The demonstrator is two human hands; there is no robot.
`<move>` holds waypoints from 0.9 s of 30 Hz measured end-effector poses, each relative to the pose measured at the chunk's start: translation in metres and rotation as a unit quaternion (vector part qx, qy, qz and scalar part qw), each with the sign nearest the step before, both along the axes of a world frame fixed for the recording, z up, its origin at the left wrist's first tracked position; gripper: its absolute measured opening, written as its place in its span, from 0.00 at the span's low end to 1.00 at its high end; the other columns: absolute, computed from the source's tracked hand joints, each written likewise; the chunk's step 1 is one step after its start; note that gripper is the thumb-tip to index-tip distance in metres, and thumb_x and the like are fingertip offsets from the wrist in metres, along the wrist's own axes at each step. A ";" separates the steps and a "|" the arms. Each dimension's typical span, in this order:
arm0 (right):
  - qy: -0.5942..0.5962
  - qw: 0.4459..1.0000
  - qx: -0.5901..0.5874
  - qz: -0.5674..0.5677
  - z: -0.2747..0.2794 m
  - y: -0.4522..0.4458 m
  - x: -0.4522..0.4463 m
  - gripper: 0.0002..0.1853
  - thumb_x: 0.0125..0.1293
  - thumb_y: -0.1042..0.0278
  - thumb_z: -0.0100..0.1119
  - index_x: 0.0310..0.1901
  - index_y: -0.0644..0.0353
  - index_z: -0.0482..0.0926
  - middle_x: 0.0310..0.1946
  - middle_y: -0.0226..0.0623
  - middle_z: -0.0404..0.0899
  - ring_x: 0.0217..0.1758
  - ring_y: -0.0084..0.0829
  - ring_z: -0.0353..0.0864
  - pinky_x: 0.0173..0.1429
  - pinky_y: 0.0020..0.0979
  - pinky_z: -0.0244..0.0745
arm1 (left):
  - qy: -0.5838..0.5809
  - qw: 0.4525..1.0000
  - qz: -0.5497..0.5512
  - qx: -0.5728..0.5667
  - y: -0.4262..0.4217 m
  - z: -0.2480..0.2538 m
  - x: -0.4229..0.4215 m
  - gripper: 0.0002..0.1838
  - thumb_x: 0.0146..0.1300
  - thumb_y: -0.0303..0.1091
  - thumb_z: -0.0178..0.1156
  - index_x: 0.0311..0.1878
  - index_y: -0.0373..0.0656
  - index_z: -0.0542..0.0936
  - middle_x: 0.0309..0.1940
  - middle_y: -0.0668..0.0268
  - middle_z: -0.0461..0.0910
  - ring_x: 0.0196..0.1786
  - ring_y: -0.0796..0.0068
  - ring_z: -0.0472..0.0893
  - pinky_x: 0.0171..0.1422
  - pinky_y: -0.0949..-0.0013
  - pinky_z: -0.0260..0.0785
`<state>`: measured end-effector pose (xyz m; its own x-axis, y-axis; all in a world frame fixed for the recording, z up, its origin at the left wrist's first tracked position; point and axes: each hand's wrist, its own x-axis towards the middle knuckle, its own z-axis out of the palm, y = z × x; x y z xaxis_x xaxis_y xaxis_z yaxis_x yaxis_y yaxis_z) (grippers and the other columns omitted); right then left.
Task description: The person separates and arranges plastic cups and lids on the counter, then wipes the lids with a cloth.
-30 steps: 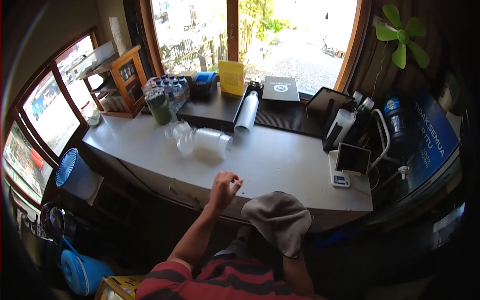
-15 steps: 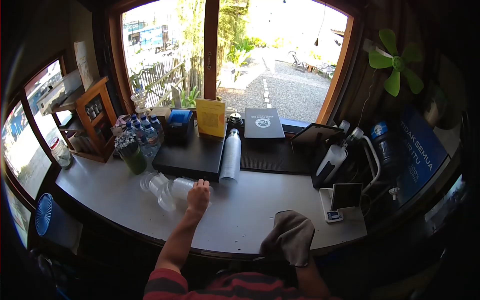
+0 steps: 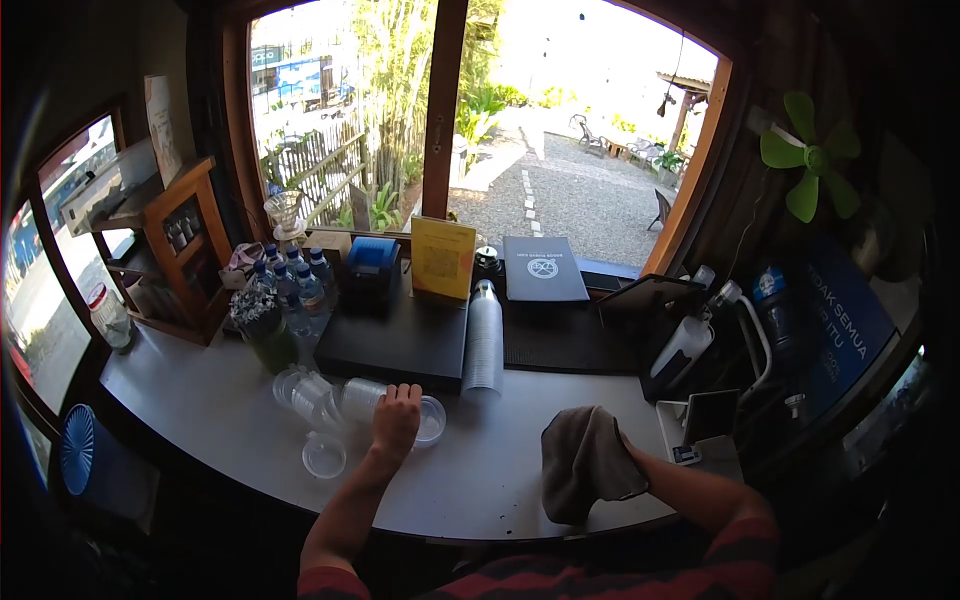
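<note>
My left hand (image 3: pixel 397 420) is closed over a lying stack of clear plastic lids (image 3: pixel 362 398), whose round open end shows just right of my fingers. More clear lids (image 3: pixel 305 396) lie in a stack to the left, and a single lid (image 3: pixel 324 456) rests flat nearer the counter's front. A grey-brown cloth (image 3: pixel 590 465) hangs from my right hand (image 3: pixel 630 447) above the front edge; its folds cover most of my fingers. Beyond my left hand, a long stack of clear cups (image 3: pixel 484 345) lies on its side against a black box (image 3: pixel 395 340).
Along the back stand water bottles (image 3: pixel 300 285), a yellow sign (image 3: pixel 443 260) and a dark menu board (image 3: pixel 545 268). A white scale-like device (image 3: pixel 683 430) sits at right, near a pump bottle (image 3: pixel 685 345). A green fan (image 3: pixel 812 157) hangs on the right wall.
My right hand has lifted the cloth and turned, with its forearm now coming from the right. The single lid now lies flat, apart from the stacks. The camera view has shifted slightly.
</note>
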<state>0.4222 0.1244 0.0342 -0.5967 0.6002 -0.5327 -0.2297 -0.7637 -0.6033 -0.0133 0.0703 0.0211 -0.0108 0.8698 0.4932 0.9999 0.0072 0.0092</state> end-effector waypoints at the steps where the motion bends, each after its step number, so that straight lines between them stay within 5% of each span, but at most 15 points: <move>1: -0.020 0.999 0.011 0.022 0.028 0.000 -0.011 0.19 0.76 0.60 0.56 0.62 0.62 0.72 0.57 0.44 0.76 0.56 0.40 0.80 0.63 0.43 0.78 | -0.014 1.000 -0.005 0.018 -0.001 0.000 -0.002 0.02 0.64 0.29 0.58 0.38 0.44 0.77 0.37 0.63 0.79 0.45 0.62 0.80 0.48 0.62 0.77; 4: -0.053 0.996 0.063 -0.015 0.056 0.011 -0.033 0.20 0.77 0.59 0.55 0.63 0.61 0.71 0.58 0.43 0.76 0.57 0.38 0.79 0.65 0.41 0.76 | -0.047 0.997 -0.023 0.056 -0.003 -0.005 -0.004 0.03 0.64 0.28 0.58 0.39 0.43 0.76 0.37 0.63 0.77 0.45 0.62 0.79 0.47 0.62 0.77; 8: -0.089 0.950 0.298 0.011 0.079 -0.006 -0.068 0.17 0.76 0.59 0.54 0.58 0.60 0.74 0.53 0.39 0.78 0.50 0.33 0.81 0.56 0.34 0.80 | -0.083 0.991 -0.038 0.097 -0.004 -0.001 0.003 0.03 0.65 0.28 0.58 0.41 0.42 0.76 0.36 0.62 0.78 0.44 0.61 0.79 0.47 0.60 0.76; 9: -0.153 0.915 0.374 -0.012 0.083 -0.015 -0.080 0.08 0.70 0.65 0.60 0.45 0.60 0.78 0.41 0.36 0.81 0.40 0.28 0.80 0.46 0.32 0.78 | -0.099 0.990 -0.041 0.092 -0.005 0.000 0.006 0.04 0.66 0.27 0.58 0.42 0.42 0.75 0.35 0.61 0.78 0.43 0.61 0.80 0.47 0.59 0.76; 15: -0.133 0.862 0.488 -0.032 0.078 -0.029 -0.088 0.13 0.68 0.63 0.59 0.27 0.61 0.77 0.26 0.34 0.76 0.28 0.27 0.73 0.36 0.32 0.72 | -0.178 0.980 -0.048 0.069 0.001 0.009 0.016 0.05 0.69 0.27 0.56 0.46 0.40 0.72 0.34 0.58 0.80 0.41 0.56 0.81 0.43 0.52 0.77; 20: -0.087 0.850 0.509 -0.102 0.076 -0.034 -0.075 0.13 0.71 0.60 0.54 0.46 0.62 0.70 0.47 0.40 0.66 0.50 0.33 0.61 0.54 0.35 0.59 | -0.278 0.944 -0.094 0.148 -0.016 0.050 0.053 0.06 0.71 0.28 0.57 0.47 0.39 0.72 0.34 0.56 0.79 0.40 0.54 0.80 0.43 0.52 0.75; 23: -0.024 0.871 0.456 -0.182 0.058 -0.041 -0.075 0.18 0.73 0.59 0.51 0.57 0.62 0.66 0.59 0.44 0.60 0.63 0.36 0.55 0.65 0.37 0.51 | -0.442 0.878 -0.118 0.139 -0.022 0.045 0.092 0.12 0.69 0.30 0.57 0.53 0.36 0.76 0.35 0.57 0.79 0.41 0.62 0.80 0.50 0.58 0.73; 27: -0.031 0.878 0.451 -0.157 0.010 -0.060 -0.099 0.28 0.76 0.57 0.47 0.71 0.63 0.61 0.76 0.48 0.52 0.81 0.40 0.45 0.80 0.40 0.40 | -0.708 0.689 -0.154 0.014 -0.029 0.009 0.174 0.14 0.72 0.34 0.56 0.56 0.38 0.75 0.43 0.61 0.78 0.48 0.74 0.78 0.53 0.69 0.73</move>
<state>0.3230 0.0640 0.0437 -0.3122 0.9246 0.2184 -0.2885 0.1268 -0.9491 0.1610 0.0415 0.0303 -0.3161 0.9285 0.1946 -0.0567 -0.2233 0.9731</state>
